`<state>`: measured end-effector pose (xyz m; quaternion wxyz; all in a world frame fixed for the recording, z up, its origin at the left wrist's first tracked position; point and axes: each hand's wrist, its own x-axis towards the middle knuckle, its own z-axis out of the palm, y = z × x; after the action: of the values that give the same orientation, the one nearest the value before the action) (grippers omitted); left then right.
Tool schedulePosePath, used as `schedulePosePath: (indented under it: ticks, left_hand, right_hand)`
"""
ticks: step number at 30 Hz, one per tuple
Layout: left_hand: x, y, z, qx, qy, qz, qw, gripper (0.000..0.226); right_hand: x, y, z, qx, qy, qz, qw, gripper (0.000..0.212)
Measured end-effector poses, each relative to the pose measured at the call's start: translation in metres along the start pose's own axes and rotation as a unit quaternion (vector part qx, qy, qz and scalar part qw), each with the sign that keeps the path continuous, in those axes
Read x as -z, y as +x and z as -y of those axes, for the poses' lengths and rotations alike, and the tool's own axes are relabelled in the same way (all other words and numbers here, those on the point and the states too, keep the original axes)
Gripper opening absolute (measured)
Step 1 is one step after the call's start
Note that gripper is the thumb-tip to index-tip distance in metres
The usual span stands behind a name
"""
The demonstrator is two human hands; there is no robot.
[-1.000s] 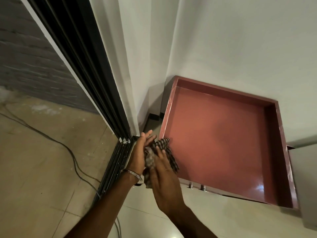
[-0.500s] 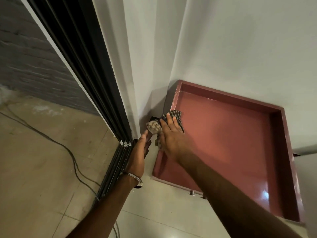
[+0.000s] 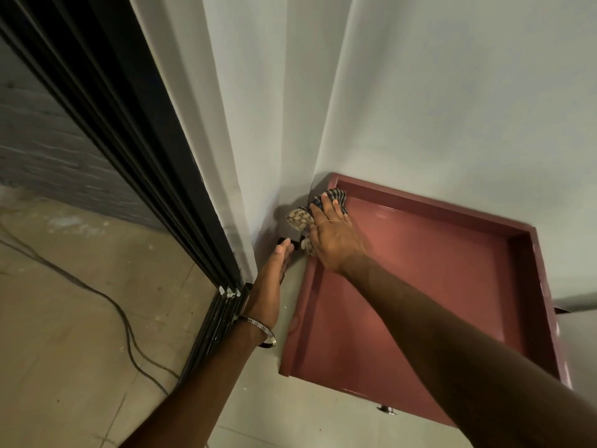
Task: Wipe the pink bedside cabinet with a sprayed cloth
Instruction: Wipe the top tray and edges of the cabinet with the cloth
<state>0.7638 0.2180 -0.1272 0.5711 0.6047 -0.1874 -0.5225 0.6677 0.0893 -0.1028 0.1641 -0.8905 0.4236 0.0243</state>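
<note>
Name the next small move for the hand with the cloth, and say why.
Probably draw the right hand back toward the body along the left rim. It presses the checked cloth into the far left corner of the pink cabinet, and the rim nearer the body lies uncovered. The left hand rests outside the cabinet.

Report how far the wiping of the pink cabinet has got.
Done: hard to say; the glossy cabinet top shows no clear wiped streaks. In hand: the right hand presses the checked cloth onto the back left corner by the wall, part of it hanging over the rim. The left hand rests open against the cabinet's left side. Left: apparently the rest of the top, the rims and the front.
</note>
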Motion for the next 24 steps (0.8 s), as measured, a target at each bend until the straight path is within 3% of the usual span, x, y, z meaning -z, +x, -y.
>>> schedulePosePath:
  ticks: [4, 7, 16, 24]
  left_hand:
    - [-0.004, 0.005, -0.004, -0.001, 0.013, 0.017, 1.0, 0.059]
    - [-0.006, 0.006, -0.01, -0.003, 0.019, 0.027, 0.999, 0.075]
    - [-0.001, 0.002, -0.005, -0.018, 0.01, -0.001, 1.0, 0.055]
    - [0.007, -0.015, -0.006, -0.037, 0.01, -0.039, 0.998, 0.051]
  right_hand:
    - [0.01, 0.022, -0.008, 0.003, -0.011, 0.011, 1.0, 0.055]
    - [0.017, 0.04, -0.016, 0.004, -0.016, 0.013, 1.0, 0.055]
    - [0.015, 0.049, -0.013, -0.016, 0.012, 0.022, 1.0, 0.052]
    - [-0.024, -0.041, 0.024, 0.007, 0.096, -0.024, 0.995, 0.051]
